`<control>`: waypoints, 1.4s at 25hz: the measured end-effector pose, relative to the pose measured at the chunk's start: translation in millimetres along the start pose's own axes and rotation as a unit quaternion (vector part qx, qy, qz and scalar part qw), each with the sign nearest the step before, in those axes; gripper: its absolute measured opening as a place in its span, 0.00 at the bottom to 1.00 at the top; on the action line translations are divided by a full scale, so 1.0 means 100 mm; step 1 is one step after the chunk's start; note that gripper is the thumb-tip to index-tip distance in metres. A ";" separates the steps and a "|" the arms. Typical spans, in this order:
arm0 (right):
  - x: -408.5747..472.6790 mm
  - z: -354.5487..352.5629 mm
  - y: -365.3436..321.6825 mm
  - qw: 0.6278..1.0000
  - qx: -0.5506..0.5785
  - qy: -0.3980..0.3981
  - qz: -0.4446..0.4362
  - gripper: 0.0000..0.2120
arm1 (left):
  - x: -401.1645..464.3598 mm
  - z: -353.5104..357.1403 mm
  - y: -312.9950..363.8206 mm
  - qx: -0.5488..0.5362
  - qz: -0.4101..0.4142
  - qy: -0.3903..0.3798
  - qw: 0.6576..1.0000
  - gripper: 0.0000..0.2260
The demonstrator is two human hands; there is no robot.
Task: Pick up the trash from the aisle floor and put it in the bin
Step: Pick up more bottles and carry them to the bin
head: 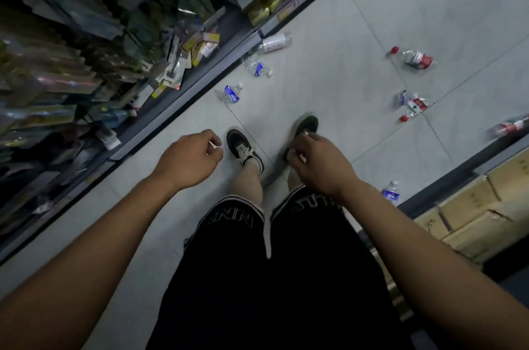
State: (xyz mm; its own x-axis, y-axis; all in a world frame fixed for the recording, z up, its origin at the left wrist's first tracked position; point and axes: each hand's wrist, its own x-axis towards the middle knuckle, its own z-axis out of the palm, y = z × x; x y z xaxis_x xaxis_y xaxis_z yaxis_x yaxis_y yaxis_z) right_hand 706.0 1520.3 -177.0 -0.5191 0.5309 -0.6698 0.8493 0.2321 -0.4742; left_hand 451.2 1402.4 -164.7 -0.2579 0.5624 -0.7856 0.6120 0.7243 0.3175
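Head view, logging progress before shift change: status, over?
Left hand and right hand loosely curled, empty. Bottles on the floor, nearest blue-label bottle ahead. No bin in view. Path clear.

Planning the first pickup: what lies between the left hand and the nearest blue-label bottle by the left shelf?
Only bare floor tile lies between the left hand and that bottle, in the head view.

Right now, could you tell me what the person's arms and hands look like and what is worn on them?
Both arms are bare from hand to the frame's edge: no sleeves, gloves, watch or bands show. The left hand and right hand carry no rings that I can make out. Below them are black shorts with pale lettering at the hems and dark lace-up sneakers.
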 end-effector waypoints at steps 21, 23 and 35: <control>6.14 3.09 1.95 0.955 -0.285 0.084 -0.010 0.42 | 5.99 2.88 -1.99 0.215 -0.028 0.087 0.972 0.44; 6.09 3.18 2.02 0.944 -0.322 0.076 -0.019 0.32 | 5.87 3.04 -1.99 0.224 -0.032 0.093 0.970 0.39; 3.11 1.99 1.91 0.985 -0.116 -0.070 0.109 0.21 | 3.42 2.63 -0.93 0.034 -0.046 0.027 0.998 0.37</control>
State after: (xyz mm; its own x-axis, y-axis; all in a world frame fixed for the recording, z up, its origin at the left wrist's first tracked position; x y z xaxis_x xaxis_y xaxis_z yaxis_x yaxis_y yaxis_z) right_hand 687.7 1567.7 -589.0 -0.3162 0.4743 -0.8216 0.9327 0.3136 -0.1779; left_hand 502.9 1422.2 -602.5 -0.3531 0.5171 -0.7797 0.6335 0.7454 0.2075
